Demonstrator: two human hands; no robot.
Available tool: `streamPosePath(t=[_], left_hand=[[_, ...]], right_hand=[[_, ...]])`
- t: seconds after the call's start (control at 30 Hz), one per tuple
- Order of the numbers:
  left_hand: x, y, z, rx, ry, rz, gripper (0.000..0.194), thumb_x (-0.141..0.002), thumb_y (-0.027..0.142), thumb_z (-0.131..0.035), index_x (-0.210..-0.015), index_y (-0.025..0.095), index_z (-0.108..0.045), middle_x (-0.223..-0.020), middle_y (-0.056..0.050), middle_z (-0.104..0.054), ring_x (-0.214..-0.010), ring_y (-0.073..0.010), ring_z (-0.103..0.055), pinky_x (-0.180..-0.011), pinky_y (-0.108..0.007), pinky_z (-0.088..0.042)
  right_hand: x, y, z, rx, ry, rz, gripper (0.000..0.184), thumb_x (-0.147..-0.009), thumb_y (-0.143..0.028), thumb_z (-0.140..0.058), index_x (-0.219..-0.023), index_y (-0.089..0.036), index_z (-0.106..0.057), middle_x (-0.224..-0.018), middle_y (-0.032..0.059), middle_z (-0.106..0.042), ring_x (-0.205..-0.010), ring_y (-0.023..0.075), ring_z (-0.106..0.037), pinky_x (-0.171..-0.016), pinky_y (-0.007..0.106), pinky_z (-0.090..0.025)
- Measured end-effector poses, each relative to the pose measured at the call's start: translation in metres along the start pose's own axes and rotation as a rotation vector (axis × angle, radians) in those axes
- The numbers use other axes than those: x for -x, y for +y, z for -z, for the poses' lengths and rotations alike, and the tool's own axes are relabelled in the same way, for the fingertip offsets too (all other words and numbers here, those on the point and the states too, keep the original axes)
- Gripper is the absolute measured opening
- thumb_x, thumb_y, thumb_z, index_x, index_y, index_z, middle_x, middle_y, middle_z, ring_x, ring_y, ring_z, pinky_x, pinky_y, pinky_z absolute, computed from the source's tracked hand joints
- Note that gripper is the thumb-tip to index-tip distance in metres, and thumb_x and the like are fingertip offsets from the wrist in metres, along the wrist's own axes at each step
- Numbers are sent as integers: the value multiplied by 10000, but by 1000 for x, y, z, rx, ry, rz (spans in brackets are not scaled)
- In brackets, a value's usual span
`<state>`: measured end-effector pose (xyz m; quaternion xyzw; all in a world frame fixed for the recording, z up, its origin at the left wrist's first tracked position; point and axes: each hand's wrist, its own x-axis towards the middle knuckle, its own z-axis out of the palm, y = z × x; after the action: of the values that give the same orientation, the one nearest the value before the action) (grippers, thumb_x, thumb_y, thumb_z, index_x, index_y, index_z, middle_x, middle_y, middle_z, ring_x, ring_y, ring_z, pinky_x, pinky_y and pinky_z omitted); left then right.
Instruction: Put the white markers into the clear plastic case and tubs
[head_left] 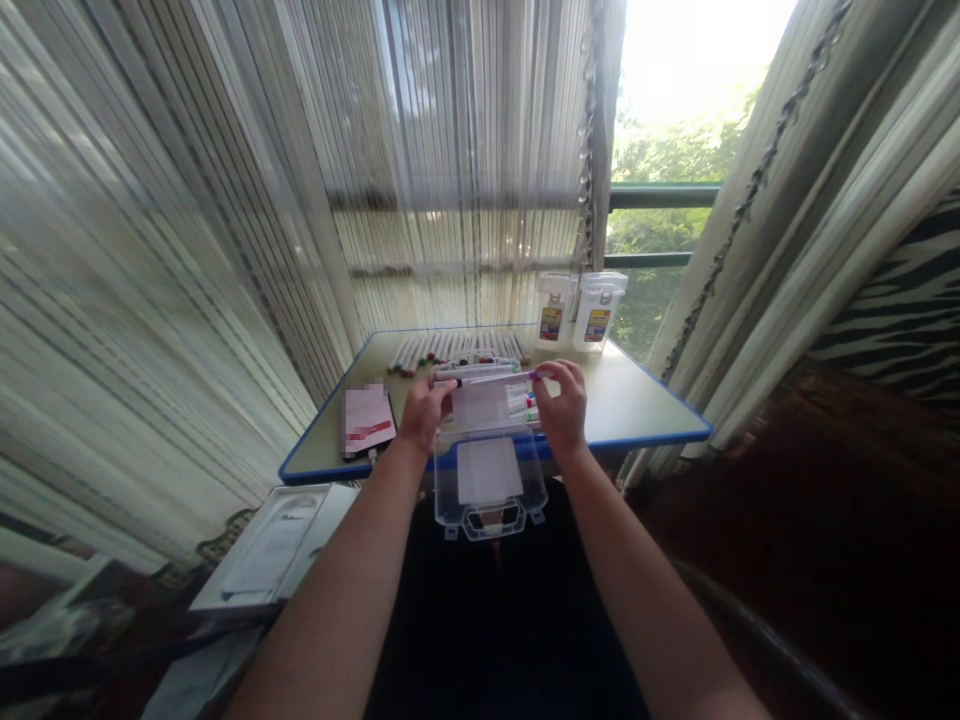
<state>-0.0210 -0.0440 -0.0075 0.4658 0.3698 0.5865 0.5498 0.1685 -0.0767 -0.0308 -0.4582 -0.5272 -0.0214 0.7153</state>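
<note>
Two bare forearms reach forward over dark clothing. One open pale box (274, 545) sits low at the left, partly covered by the left arm. One clear plastic case (480, 408) lies open between the hands, its flap and handle hanging over the table's near edge. One phone-like device (367, 418) lies left, its screen blurred out.

Above the case, the left hand (426, 408) pinches the dark end of a slim white marker (495, 379); the right hand (562, 400) grips around its purple end. Whether this is one marker or two is hard to tell. A few colour-tipped markers lie in the case, partly hidden by the right hand.

Beyond, a row of markers (465, 348), too blurred to count, crosses the blue-edged table (630, 410). Two clear boxes (598, 312) stand behind, right, before striped curtains (465, 130) and one window (667, 130).
</note>
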Motion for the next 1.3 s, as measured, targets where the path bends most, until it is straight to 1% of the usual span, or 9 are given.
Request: streamPosePath(t=[0.17,0.33,0.43,0.57,0.7,0.83,0.97,1.13,1.3], left_hand=[[-1,-1,-1,-8,17,9,212,-601,212,-643,-803,177,-590,-664,-1,-636,-627,-168,-638,-506,-227,-474],[-3,-3,0,-24,1,3,231,-603,224,-648,-821,169,-593,-697,-22,-642,-692,-198,-648,-548,-258,-497],[-3,-2,1,-24,14,-1,248,-594,233,-654,-826,170,-591,-679,-13,-636,-676,-191,-644,-553,-256,-497],[-3,-1,2,-17,11,-10,231,-592,241,-653,-804,174,-590,-641,0,-620,-629,-168,-634,-509,-225,-472],[-1,-1,1,-22,6,-17,227,-597,230,-651,-811,177,-596,-677,-17,-632,-654,-174,-638,-509,-228,-473],[1,0,0,-31,17,-9,217,-595,225,-654,-799,182,-594,-693,-22,-629,-662,-175,-634,-502,-229,-470],[3,2,-1,-28,17,2,195,-592,220,-640,-776,188,-581,-684,-18,-621,-677,-183,-635,-506,-235,-471],[4,2,1,-36,-4,-5,211,-602,234,-646,-797,184,-585,-686,-14,-628,-623,-165,-621,-527,-245,-474],[0,-1,3,-20,-34,-27,229,-593,237,-640,-808,185,-584,-632,10,-606,-538,-137,-580,-500,-234,-453]], right_hand=[[-5,15,0,-289,119,-510,87,-635,-217,-483,-686,-183,-545,-686,-24,-539,-643,118,-508,-661,268,-438],[-4,12,-3,-332,31,-556,100,-592,-218,-463,-638,-183,-544,-539,-49,-540,-535,105,-495,-539,226,-396],[-5,8,-6,-409,-27,-669,133,-581,-220,-484,-651,-171,-586,-525,-44,-559,-514,101,-495,-495,217,-391],[-7,6,-8,-636,-49,-780,194,-552,-175,-571,-735,-146,-632,-604,-33,-599,-568,82,-542,-567,208,-459],[-9,9,-7,-800,-57,-775,343,-535,-161,-690,-869,-171,-609,-762,-15,-649,-675,85,-600,-666,219,-512],[-15,10,-2,-860,11,-818,302,-558,-189,-733,-816,-185,-575,-775,-17,-642,-688,83,-613,-667,208,-522],[-21,-13,1,-856,-60,-623,286,-634,-289,-742,-876,-199,-620,-788,-19,-646,-681,82,-611,-649,217,-516],[-22,-45,-15,-643,-397,-368,285,-763,-405,-623,-977,-223,-674,-742,-12,-627,-478,71,-515,-445,223,-410],[-23,-48,-40,-110,-657,120,134,-785,-194,-607,-840,-209,-727,-779,32,-661,-724,141,-594,-711,287,-461]])
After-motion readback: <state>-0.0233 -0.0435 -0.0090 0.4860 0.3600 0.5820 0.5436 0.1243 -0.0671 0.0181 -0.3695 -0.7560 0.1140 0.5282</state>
